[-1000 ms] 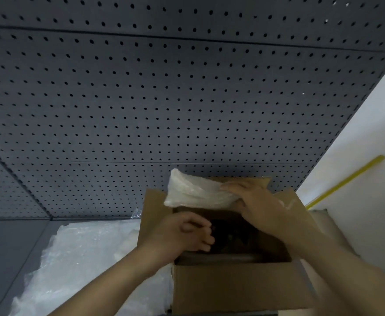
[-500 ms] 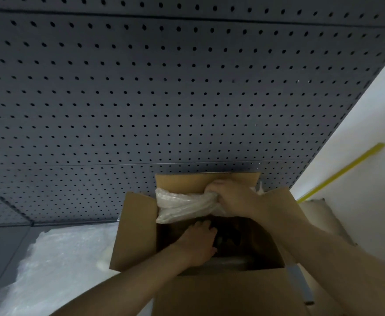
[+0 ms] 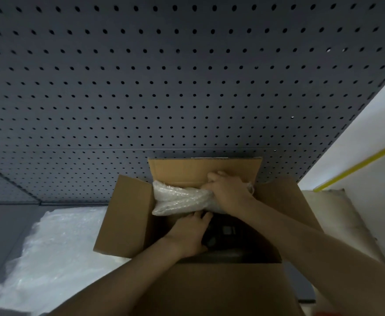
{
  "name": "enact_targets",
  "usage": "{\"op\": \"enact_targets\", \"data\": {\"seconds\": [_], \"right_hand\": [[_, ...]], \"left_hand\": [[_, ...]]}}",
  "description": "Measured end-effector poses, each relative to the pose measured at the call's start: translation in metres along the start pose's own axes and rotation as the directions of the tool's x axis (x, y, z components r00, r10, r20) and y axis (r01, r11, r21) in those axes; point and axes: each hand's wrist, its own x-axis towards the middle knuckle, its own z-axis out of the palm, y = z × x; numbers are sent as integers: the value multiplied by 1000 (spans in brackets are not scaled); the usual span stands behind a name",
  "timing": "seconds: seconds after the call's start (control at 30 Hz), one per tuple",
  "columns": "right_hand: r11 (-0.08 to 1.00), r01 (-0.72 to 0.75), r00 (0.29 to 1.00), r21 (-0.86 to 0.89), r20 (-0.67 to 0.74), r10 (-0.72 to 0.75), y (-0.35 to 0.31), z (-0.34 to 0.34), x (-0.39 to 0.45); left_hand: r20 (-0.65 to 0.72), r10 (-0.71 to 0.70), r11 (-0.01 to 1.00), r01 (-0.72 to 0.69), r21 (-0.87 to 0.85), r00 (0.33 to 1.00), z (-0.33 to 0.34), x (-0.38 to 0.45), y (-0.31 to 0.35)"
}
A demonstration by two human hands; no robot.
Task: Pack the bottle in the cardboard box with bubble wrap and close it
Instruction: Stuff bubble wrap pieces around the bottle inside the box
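Observation:
An open cardboard box (image 3: 127,215) stands in front of me with all flaps up. A wad of bubble wrap (image 3: 178,199) lies across its far inner side. My right hand (image 3: 228,190) grips the wad's right end against the far flap. My left hand (image 3: 191,236) reaches down inside the box, palm down, fingers stretched toward the wrap. Right of that hand sits a dark object (image 3: 225,233), apparently the bottle, lying in shadow; its shape is hard to make out.
A sheet of bubble wrap (image 3: 50,254) is spread on the grey surface left of the box. A grey pegboard wall (image 3: 164,87) rises right behind. A white wall with a yellow strip (image 3: 355,165) is at right, with a pale cushion-like thing (image 3: 337,215) beside the box.
My right hand has pushed the bubble wrap wad down from above the box rim into its far side. My left hand has opened and moved deeper into the box.

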Motion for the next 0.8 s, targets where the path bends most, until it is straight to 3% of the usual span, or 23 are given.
{"op": "enact_targets", "data": {"seconds": [0.07,0.23,0.37,0.53,0.8], "right_hand": [[999,22,999,-30,27,-21,-1,10,2],[997,64,997,-35,41,-62,-3,12,-3],[999,42,999,-21,29,-41,10,-9,-18],[998,0,990,-67,139,9,23,-10,-31],[992,-110,967,67,239,91,37,25,-1]], "left_hand": [[-40,20,1000,-20,6,999,-11,-7,3],[-378,34,995,4,98,925,-42,-24,-11],[-220,-75,961,130,244,973,-50,-22,-45],[-148,-20,957,62,283,989,-48,-9,-59],[67,-106,983,94,157,992,-51,24,-70]]}}
